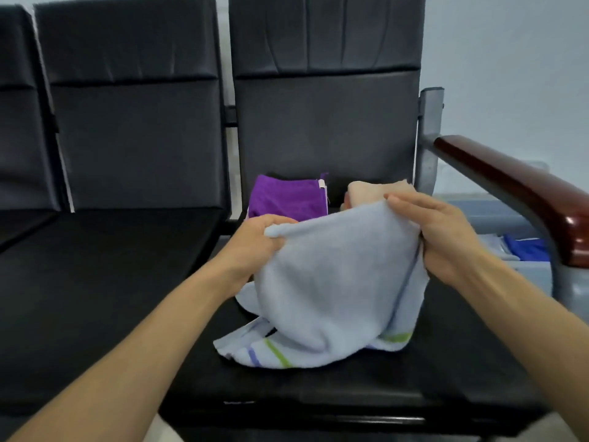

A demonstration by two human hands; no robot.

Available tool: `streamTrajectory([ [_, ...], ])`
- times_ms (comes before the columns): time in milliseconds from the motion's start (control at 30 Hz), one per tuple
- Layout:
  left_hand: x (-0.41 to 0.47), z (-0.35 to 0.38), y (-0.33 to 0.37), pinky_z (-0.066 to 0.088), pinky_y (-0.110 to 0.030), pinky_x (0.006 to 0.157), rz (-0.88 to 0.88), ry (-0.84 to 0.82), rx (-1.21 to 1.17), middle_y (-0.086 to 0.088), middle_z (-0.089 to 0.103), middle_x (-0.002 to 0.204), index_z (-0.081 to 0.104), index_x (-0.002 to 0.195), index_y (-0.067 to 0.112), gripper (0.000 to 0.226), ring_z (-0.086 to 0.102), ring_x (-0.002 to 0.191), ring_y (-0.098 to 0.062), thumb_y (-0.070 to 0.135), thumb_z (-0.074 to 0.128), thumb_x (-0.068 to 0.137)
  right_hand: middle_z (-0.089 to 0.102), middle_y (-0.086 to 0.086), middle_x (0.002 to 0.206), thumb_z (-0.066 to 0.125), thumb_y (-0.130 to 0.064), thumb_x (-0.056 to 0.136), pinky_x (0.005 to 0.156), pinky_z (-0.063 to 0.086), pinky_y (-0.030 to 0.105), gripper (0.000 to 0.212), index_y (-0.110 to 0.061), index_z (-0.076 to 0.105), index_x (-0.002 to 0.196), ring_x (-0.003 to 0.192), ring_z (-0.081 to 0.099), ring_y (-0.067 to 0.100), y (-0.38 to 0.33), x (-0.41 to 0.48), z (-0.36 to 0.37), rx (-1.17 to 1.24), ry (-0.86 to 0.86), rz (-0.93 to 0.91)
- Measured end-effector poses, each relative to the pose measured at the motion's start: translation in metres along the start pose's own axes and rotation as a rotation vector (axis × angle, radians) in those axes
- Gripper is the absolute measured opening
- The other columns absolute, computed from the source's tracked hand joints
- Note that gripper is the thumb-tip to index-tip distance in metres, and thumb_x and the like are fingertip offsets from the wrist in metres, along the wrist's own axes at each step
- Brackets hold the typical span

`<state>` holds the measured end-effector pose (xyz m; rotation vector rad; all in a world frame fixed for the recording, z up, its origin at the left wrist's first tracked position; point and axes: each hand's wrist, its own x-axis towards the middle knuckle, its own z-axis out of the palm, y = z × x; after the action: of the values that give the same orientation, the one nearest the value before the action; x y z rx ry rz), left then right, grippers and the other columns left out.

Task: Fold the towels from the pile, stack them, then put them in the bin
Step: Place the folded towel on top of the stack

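Left hand (pixel 255 240) and right hand (pixel 441 239) pinch the top edge of the blue towel (pixel 338 282), not yet folded. Beyond the fingers: purple towel (pixel 287 199) apparently folded; peach towel (pixel 366 190) bunched.

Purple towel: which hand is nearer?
Left. The left hand grips the blue towel by a corner, just in front of the purple towel. The right hand holds the blue towel's other side, further right, in front of the peach towel.
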<state>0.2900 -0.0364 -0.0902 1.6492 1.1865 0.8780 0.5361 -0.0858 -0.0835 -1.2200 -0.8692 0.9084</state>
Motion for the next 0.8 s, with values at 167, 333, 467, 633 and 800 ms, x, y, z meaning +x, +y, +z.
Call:
streamTrajectory([
  [167,0.002,0.000,-0.007,0.057,-0.037,0.084,0.003,0.145,-0.123,-0.001,0.069,0.109,0.070,0.104,0.024,0.027,0.065,0.103,-0.021,0.005,0.053,0.096,0.072,0.001,0.105,0.077,-0.011,0.079,0.096,0.049,0.030,0.011,-0.022,0.076,0.081,0.110,0.063,0.020,0.009,0.000,-0.006,0.023,0.123,-0.023],
  [333,0.002,-0.018,-0.010,0.053,-0.029,0.070,-0.090,0.144,-0.434,-0.007,0.067,0.116,0.071,0.100,0.024,0.029,0.065,0.102,-0.022,0.002,0.053,0.095,0.068,0.005,0.110,0.075,0.000,0.076,0.088,0.054,0.032,0.028,-0.018,0.073,0.097,0.106,0.063,0.024,0.010,-0.001,-0.012,0.021,0.061,0.113],
  [467,0.008,-0.028,-0.018,0.054,-0.038,0.087,-0.125,0.378,-0.448,-0.008,0.066,0.118,0.073,0.090,0.024,0.021,0.062,0.109,-0.025,0.005,0.064,0.090,0.071,0.002,0.098,0.082,-0.014,0.073,0.090,0.055,0.040,0.016,-0.021,0.074,0.084,0.100,0.065,0.024,0.012,0.000,-0.013,-0.210,0.115,-0.051],
  [633,0.012,-0.034,-0.023,0.053,-0.034,0.094,-0.167,0.579,-0.514,-0.006,0.068,0.114,0.073,0.093,0.022,0.020,0.064,0.105,-0.020,0.004,0.064,0.090,0.068,0.003,0.100,0.085,-0.017,0.068,0.083,0.054,0.034,0.027,-0.016,0.075,0.093,0.093,0.063,0.021,0.013,0.002,-0.014,-0.321,-0.035,0.075],
  [800,0.013,-0.044,-0.021,0.054,-0.027,0.089,-0.276,0.698,-0.643,-0.003,0.067,0.113,0.073,0.109,0.016,0.032,0.065,0.099,-0.016,-0.004,0.053,0.093,0.068,0.002,0.110,0.079,-0.002,0.071,0.095,0.052,0.041,0.032,-0.018,0.074,0.098,0.108,0.062,0.026,0.012,0.003,-0.015,-0.033,-0.036,0.082],
])
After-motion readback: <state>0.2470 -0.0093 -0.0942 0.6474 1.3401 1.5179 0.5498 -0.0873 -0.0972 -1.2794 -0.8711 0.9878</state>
